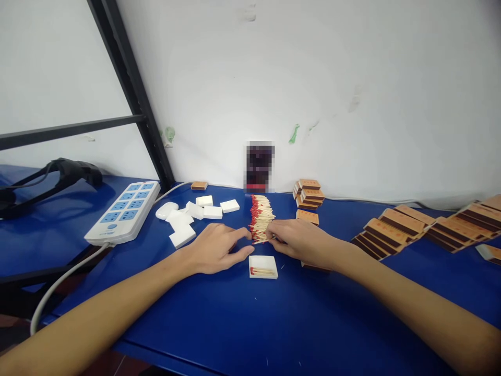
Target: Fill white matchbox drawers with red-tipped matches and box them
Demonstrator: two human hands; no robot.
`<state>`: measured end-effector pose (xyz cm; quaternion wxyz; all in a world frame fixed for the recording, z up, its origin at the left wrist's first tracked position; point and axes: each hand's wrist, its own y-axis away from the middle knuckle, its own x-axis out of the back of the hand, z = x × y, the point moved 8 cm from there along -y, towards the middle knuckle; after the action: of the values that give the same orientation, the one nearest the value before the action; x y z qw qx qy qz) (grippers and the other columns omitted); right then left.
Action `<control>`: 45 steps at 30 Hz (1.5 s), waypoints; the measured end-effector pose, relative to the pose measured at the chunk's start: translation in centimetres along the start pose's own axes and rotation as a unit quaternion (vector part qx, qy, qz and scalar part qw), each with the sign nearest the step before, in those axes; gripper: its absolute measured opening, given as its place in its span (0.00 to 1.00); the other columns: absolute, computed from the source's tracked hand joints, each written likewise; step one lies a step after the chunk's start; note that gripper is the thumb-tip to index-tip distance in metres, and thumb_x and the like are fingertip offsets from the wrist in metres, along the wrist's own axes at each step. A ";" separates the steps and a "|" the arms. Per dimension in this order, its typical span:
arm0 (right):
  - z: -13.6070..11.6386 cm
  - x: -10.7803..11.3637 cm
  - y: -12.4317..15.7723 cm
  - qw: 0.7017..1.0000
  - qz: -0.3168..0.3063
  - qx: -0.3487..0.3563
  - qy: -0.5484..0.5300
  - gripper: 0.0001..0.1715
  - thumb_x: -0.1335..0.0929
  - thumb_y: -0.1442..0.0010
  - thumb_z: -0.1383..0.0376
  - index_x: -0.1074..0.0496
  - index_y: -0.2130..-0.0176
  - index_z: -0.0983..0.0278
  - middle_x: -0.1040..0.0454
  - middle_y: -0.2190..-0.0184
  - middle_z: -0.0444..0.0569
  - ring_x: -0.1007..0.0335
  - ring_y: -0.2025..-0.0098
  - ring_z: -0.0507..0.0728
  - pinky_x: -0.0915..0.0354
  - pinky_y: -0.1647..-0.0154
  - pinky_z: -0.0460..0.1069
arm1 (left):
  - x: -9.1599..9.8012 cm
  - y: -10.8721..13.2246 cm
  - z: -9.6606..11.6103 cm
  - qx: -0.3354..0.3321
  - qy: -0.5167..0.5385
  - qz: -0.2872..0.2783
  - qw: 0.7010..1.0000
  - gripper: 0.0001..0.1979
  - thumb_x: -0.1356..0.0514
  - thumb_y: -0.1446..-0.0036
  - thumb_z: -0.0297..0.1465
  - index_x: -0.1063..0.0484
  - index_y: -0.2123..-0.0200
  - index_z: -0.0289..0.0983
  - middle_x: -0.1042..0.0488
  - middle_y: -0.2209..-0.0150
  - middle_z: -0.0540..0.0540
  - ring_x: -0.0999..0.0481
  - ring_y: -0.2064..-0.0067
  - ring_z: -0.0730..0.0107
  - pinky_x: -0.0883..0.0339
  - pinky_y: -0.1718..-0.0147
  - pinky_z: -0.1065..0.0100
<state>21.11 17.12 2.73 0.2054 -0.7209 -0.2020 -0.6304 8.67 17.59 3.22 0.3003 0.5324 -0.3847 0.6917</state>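
A long pile of red-headed matches (261, 214) lies on the blue table (235, 318), pointing away toward the wall. My left hand (221, 247) is at the pile's near left side, thumb and index finger apart, holding nothing. On the pile's right, my right hand (295, 239) has its fingers pinched at the near matchsticks. Just in front of the pile sits a white matchbox tray (267, 260) with a few matches along its near side. Several white trays (213, 212) are scattered beyond my left hand.
A power strip (124, 211) and a black strapped object (74, 175) lie at the left, by a black metal frame (135, 99). Stacked matchboxes (309, 193) stand behind my right hand; rows of matchbox covers (391, 232) spread right. A pixelated upright object (259, 164) is at the wall.
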 end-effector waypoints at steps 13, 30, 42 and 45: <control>-4.0 0.7 1.3 0.959 -0.036 -0.009 -0.282 0.06 0.37 0.43 0.68 0.33 0.72 0.63 0.36 0.80 0.39 0.44 0.77 0.48 0.46 0.75 0.44 | 2.0 0.2 -0.2 -0.003 0.068 0.089 0.994 0.14 0.56 0.41 0.26 0.31 0.62 0.36 0.32 0.78 0.52 0.33 0.76 0.70 0.42 0.73 0.68; -1.4 2.4 2.0 0.983 -0.048 -0.062 -0.167 0.07 0.35 0.42 0.64 0.28 0.70 0.61 0.31 0.76 0.42 0.38 0.75 0.50 0.46 0.76 0.45 | 0.7 0.4 2.0 -0.095 0.066 -0.008 0.993 0.12 0.51 0.37 0.34 0.32 0.56 0.37 0.28 0.69 0.48 0.30 0.68 0.67 0.38 0.66 0.67; -0.5 0.2 0.2 0.999 0.015 0.027 -0.013 0.10 0.39 0.36 0.68 0.28 0.61 0.62 0.27 0.64 0.48 0.32 0.63 0.55 0.43 0.68 0.47 | -0.9 -0.2 1.5 -0.019 0.101 -0.058 0.993 0.11 0.45 0.40 0.40 0.33 0.64 0.38 0.34 0.75 0.53 0.35 0.73 0.70 0.46 0.73 0.70; -0.7 0.4 0.3 0.999 -0.002 0.034 -0.030 0.12 0.40 0.35 0.67 0.28 0.61 0.61 0.27 0.65 0.47 0.31 0.63 0.55 0.43 0.67 0.47 | -0.8 -0.3 1.4 -0.004 0.110 -0.052 0.993 0.10 0.44 0.40 0.40 0.33 0.66 0.38 0.34 0.76 0.53 0.35 0.73 0.70 0.46 0.74 0.70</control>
<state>20.68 16.51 3.18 0.2226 -0.7317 -0.2310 -0.6014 9.85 16.51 2.65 0.3785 0.4714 -0.3240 0.7277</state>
